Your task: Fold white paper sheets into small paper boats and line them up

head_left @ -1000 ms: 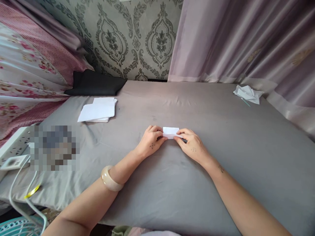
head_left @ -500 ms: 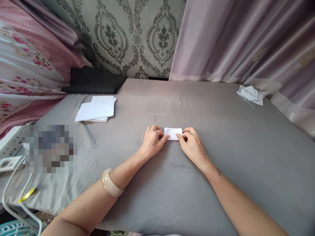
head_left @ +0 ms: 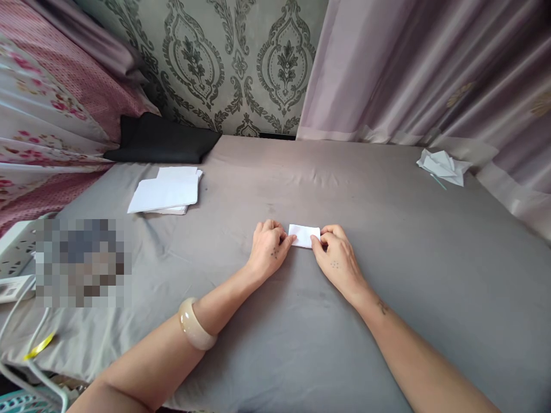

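A small folded white paper (head_left: 303, 234) is held low over the grey cloth, or on it; I cannot tell which. My left hand (head_left: 271, 249) pinches its left end, with the thumb on the near face and the fingers curled behind. At the right end, the thumb and fingers of my right hand (head_left: 336, 257) grip it the same way. Between the two thumbs the paper's middle shows as a flat rectangle. A pale bangle (head_left: 194, 324) circles my left forearm.
White paper sheets (head_left: 166, 192) lie stacked at the back left, near a folded black cloth (head_left: 166, 139). Crumpled white paper (head_left: 443, 166) with a thin bluish stick rests at the far right. A power strip (head_left: 16, 249), cables and a yellow strip (head_left: 40, 346) are at the left edge.
The paper's near face has tilted slightly and its outline looks straighter. Both hands keep their pinch at its ends. The whole view has shifted slightly.
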